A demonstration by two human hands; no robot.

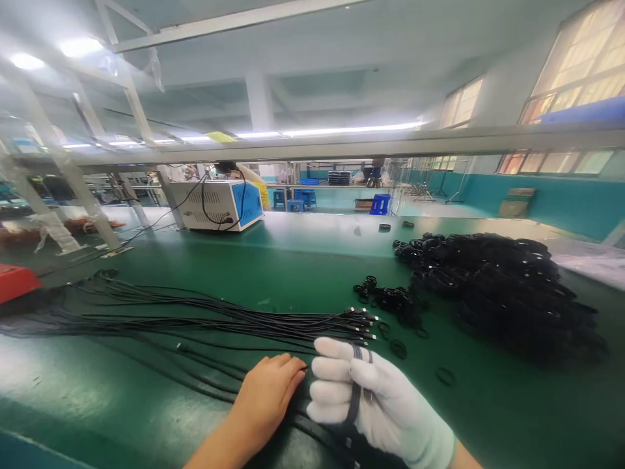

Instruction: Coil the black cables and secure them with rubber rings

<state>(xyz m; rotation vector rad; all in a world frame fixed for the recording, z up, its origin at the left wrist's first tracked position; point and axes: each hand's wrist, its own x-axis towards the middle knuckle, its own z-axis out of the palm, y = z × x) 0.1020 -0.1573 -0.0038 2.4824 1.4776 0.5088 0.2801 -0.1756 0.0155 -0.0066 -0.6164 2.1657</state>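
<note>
The black cable is looped in dark turns around the fingers of the gloved right hand, above the near part of the green tabletop, right of its middle. Those fingers lie side by side and curled, the thumb pressed over them near the turns. The left hand, bare, is just beside, its fingers close together with a dark bit at the tips; whether they pinch it I cannot tell. The cable looks light and bendy, with some spring, so the turns may loosen if let go; best held by pinching all of them at once, clear of the plug. Long loose cables run towards the tabletop's left edge, plug ends together near the hands. Beyond the right hand lie a small black heap and a big pile of coils, towards the right edge
</note>
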